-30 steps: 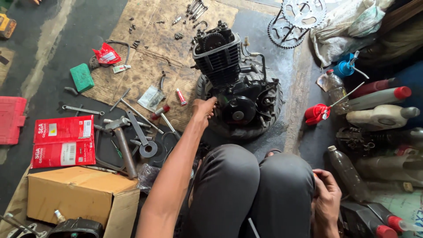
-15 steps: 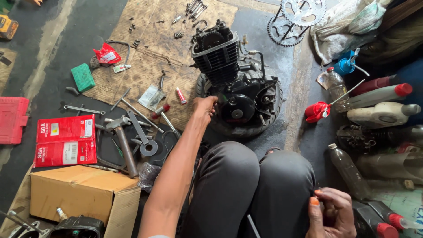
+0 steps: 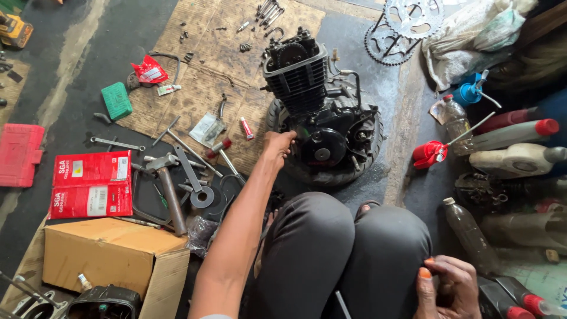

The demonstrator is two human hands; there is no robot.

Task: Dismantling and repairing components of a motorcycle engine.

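While your left hand stays on the motorcycle engine, as it was half a second ago, your right hand has shifted little beside your right knee, and what it pinches is now less plain

Engine: one, black, finned cylinder uppermost, seated in a tyre on the dark floor, just ahead of your knees. Left fingers curl against its lower left edge; you cannot tell whether they grip a part or only press on it

Right hand: fingers bunched loosely together, an orange tip showing between them; the item is too small to identify, and whether it is held firmly cannot be told

Counted:
- sprockets: two, overlapping, top right
- red flat boxes: two, stacked edge to edge, left of your arm
- hammer: one, beside those boxes
- cardboard box: one, lower left
- red case: one, cut off by the left edge
- green pad: one, on the cardboard sheet
- red oil can: one, long spout, right of the tyre
- clear plastic bottle: one, lying near your right knee

Hard to make out: the bottles along the right edge overlap and are partly cropped, so no count; small bolts and spanners at top centre are too fine to number; a black part at bottom left is cut by the frame
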